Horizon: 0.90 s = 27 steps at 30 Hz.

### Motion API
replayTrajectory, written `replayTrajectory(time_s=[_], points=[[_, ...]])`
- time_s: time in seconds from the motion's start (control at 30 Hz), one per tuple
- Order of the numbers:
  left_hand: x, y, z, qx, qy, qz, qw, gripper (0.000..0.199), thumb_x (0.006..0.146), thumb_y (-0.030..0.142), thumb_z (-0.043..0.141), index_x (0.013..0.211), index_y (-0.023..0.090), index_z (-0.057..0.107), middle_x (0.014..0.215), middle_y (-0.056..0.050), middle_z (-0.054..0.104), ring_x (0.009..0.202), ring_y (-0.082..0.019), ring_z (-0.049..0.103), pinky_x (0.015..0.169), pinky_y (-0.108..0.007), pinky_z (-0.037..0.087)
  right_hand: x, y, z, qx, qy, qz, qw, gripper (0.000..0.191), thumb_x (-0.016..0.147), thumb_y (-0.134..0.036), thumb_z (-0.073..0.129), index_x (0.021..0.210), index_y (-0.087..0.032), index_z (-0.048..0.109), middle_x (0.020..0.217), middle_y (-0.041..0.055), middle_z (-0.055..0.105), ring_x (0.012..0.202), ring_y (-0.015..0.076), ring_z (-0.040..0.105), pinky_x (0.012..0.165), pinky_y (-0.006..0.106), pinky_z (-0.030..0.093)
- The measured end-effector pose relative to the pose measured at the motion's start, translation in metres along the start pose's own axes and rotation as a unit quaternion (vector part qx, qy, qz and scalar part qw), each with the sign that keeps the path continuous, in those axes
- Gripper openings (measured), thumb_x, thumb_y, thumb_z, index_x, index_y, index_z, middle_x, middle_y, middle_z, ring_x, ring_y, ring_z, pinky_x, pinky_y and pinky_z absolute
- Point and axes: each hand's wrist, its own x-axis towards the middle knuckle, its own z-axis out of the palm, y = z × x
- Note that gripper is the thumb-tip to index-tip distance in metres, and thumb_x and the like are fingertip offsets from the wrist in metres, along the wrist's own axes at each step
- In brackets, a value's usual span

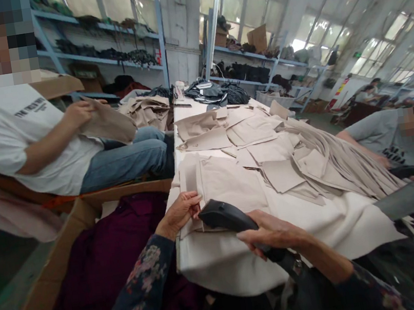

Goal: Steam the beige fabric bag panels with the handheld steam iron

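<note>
My right hand is wrapped round a black handheld tool, whose head lies over the near left edge of a beige fabric piece. Close to that tool head, my left hand pinches the left edge of the beige fabric with thumb and fingers. The fabric lies flat on a white-covered table. Exactly what the tool's tip touches is hidden beneath its head.
Beige pieces and long strips spread over the table. A cardboard box with purple cloth stands at left. One person sits left holding fabric; another person leans in at right. Dark bundles lie at the far end.
</note>
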Motion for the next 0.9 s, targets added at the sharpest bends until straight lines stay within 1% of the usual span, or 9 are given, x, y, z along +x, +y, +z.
replayTrajectory(time_s=[0.1, 0.23, 0.33, 0.43, 0.5, 0.6, 0.7, 0.8, 0.9], points=[[0.0, 0.0, -0.002, -0.017, -0.014, -0.006, 1.0, 0.03, 0.069, 0.034, 0.07, 0.059, 0.016, 0.048, 0.043, 0.007, 0.046, 0.033, -0.005, 0.043, 0.033, -0.016, 0.032, -0.001, 0.002, 0.0, 0.007, 0.002, 0.01, 1.0, 0.023, 0.083, -0.035, 0.055, 0.072, -0.015, 0.052, 0.056, -0.0017, 0.054, 0.042, 0.0086, 0.051, 0.04, 0.018, 0.045], [-0.003, 0.004, 0.002, -0.017, -0.024, -0.016, 0.999, 0.021, 0.065, 0.025, 0.071, 0.061, 0.013, 0.055, 0.049, 0.004, 0.052, 0.036, -0.003, 0.041, 0.034, -0.015, 0.032, 0.018, -0.008, -0.002, 0.006, 0.021, -0.01, 1.0, 0.025, 0.083, -0.035, 0.054, 0.069, -0.014, 0.053, 0.054, -0.0014, 0.054, 0.043, 0.0084, 0.052, 0.041, 0.017, 0.045], [-0.004, 0.007, 0.005, -0.013, -0.019, -0.016, 1.0, 0.021, 0.065, 0.026, 0.071, 0.062, 0.013, 0.054, 0.049, 0.005, 0.052, 0.036, -0.003, 0.041, 0.034, -0.015, 0.031, 0.019, -0.009, -0.002, -0.002, 0.017, -0.002, 1.0, 0.026, 0.083, -0.037, 0.053, 0.069, -0.014, 0.053, 0.054, -0.0012, 0.054, 0.043, 0.009, 0.052, 0.041, 0.018, 0.046], [-0.003, 0.006, 0.004, -0.004, -0.017, -0.021, 1.0, 0.027, 0.069, 0.032, 0.07, 0.061, 0.015, 0.05, 0.042, 0.007, 0.047, 0.032, -0.004, 0.04, 0.034, -0.016, 0.029, 0.002, 0.0, 0.002, -0.013, 0.0, 0.014, 1.0, 0.021, 0.082, -0.035, 0.055, 0.075, -0.016, 0.052, 0.056, -0.0015, 0.055, 0.044, 0.0094, 0.053, 0.041, 0.017, 0.045], [-0.003, 0.004, 0.003, 0.004, -0.014, -0.022, 1.0, 0.03, 0.071, 0.035, 0.07, 0.061, 0.016, 0.048, 0.038, 0.009, 0.041, 0.03, -0.005, 0.04, 0.034, -0.017, 0.029, -0.011, 0.007, 0.007, -0.02, 0.002, 0.018, 1.0, 0.018, 0.08, -0.033, 0.057, 0.08, -0.017, 0.05, 0.057, -0.0023, 0.055, 0.044, 0.0091, 0.052, 0.04, 0.017, 0.044], [-0.001, 0.002, 0.002, 0.022, -0.006, -0.016, 1.0, 0.032, 0.072, 0.037, 0.069, 0.062, 0.017, 0.047, 0.039, 0.01, 0.041, 0.03, -0.003, 0.038, 0.034, -0.016, 0.026, -0.031, 0.011, 0.012, -0.036, -0.003, 0.032, 0.999, 0.017, 0.08, -0.033, 0.058, 0.083, -0.017, 0.05, 0.057, -0.003, 0.055, 0.044, 0.0089, 0.052, 0.04, 0.016, 0.042], [-0.001, 0.001, 0.002, 0.051, 0.002, -0.012, 0.999, 0.033, 0.072, 0.039, 0.067, 0.062, 0.017, 0.046, 0.041, 0.009, 0.041, 0.031, -0.002, 0.035, 0.035, -0.015, 0.023, -0.055, 0.013, 0.013, -0.067, -0.008, 0.061, 0.996, 0.015, 0.078, -0.03, 0.059, 0.083, -0.017, 0.053, 0.056, -0.0031, 0.056, 0.044, 0.0089, 0.052, 0.038, 0.015, 0.038], [-0.003, 0.002, 0.005, 0.105, 0.007, -0.013, 0.994, 0.031, 0.071, 0.042, 0.065, 0.063, 0.017, 0.048, 0.042, 0.009, 0.042, 0.032, -0.003, 0.036, 0.037, -0.016, 0.025, -0.079, 0.016, 0.013, -0.079, 0.013, 0.082, 0.993, 0.015, 0.077, -0.029, 0.061, 0.083, -0.016, 0.056, 0.056, -0.0027, 0.057, 0.045, 0.0089, 0.052, 0.038, 0.014, 0.037], [-0.002, 0.005, 0.015, 0.197, 0.013, -0.023, 0.98, 0.03, 0.074, 0.044, 0.059, 0.064, 0.017, 0.051, 0.041, 0.006, 0.045, 0.033, -0.006, 0.04, 0.038, -0.018, 0.028, -0.098, 0.02, 0.013, -0.047, 0.036, 0.083, 0.995, 0.018, 0.079, -0.032, 0.06, 0.086, -0.016, 0.055, 0.057, -0.0025, 0.057, 0.046, 0.0093, 0.052, 0.039, 0.015, 0.039]])
